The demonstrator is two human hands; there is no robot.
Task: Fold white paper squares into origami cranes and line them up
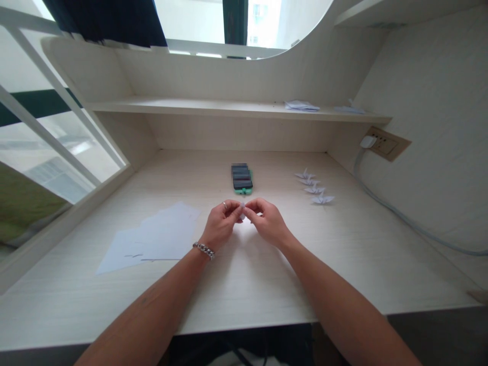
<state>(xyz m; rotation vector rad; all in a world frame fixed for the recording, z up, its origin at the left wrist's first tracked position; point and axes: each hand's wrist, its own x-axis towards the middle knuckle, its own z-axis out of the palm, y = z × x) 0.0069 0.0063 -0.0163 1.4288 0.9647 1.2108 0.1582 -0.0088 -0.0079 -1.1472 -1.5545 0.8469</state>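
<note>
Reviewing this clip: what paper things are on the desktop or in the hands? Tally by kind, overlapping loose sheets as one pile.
Folded paper figures, in a row to the right: 4
Small white paper piece, pinched by left hand and right hand: 1
Pile of loose sheets, to the left: 1
Total: 6

One pair of bare arms, left forearm [152, 310] and right forearm [339, 297], slants inward from the lower edge of view and ends in one left hand [221, 223] and one right hand [267, 218], thumbs pinched against forefingers, other fingers curled, both hands nearly meeting.
</note>
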